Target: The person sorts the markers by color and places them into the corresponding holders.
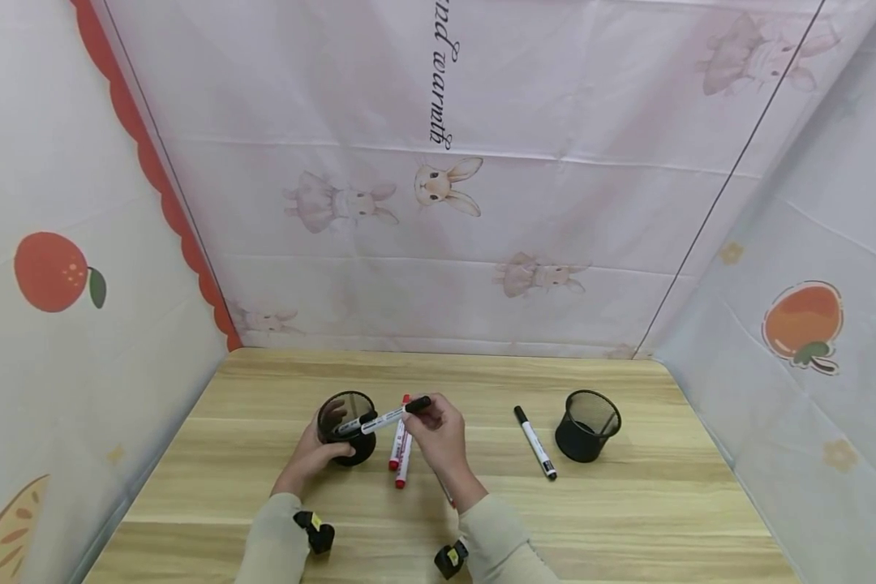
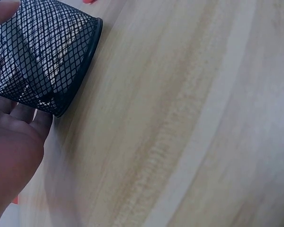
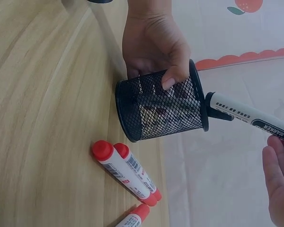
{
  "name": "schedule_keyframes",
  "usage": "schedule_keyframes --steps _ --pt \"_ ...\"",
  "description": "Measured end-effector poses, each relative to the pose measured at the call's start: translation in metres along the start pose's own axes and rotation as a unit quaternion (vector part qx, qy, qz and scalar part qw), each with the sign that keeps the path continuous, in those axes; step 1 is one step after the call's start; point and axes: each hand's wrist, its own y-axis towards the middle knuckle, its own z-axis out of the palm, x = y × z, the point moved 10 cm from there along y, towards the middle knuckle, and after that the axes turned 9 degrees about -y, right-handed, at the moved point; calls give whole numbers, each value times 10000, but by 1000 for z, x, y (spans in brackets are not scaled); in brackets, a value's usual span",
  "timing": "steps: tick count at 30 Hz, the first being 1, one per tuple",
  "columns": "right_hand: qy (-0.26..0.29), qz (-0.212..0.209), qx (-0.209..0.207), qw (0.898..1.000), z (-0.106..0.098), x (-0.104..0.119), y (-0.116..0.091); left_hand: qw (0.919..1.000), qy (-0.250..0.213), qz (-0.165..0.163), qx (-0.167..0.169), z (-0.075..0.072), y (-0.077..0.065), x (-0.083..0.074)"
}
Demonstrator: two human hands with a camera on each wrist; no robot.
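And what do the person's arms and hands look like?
The left sleeve and right sleeve are long and pale cream. Beside each cuff is a small, blocky black gadget with a yellow patch. The left hand and right hand wear no gloves. I can't make out any cables.

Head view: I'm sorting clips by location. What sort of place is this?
Probably a makeshift recording booth: a wood-grain table bordered by printed hangings, with black wrist-worn devices.

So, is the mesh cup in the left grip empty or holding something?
Holding something: a black-ended marker sits in the mesh cup, its dark end showing past the rim in the right wrist view.
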Motion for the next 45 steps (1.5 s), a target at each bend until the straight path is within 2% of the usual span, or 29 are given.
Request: schedule_keyframes --steps 10,20,30,33,38,45 --pt "-6 -483 98 9988 5 7 0 9999 116 -6 7 0 0 1" --pt "-171 -177 330 9991 17 1 0 9999 137 74 10 -1 1 -2" --pt "-631 -382 291 9968 25 4 -1 9999 108 68 27 -1 2 -1" --pt "-603 -400 287 9970 26 3 -1 9999 130 56 13 -2 3 -1" --pt "-414 -336 286 9982 31 -9 1 9998 181 79 33 -2 2 -2" --pt "-728 -136 229 9970 39 -44 6 9997 178 187 54 0 1 -5"
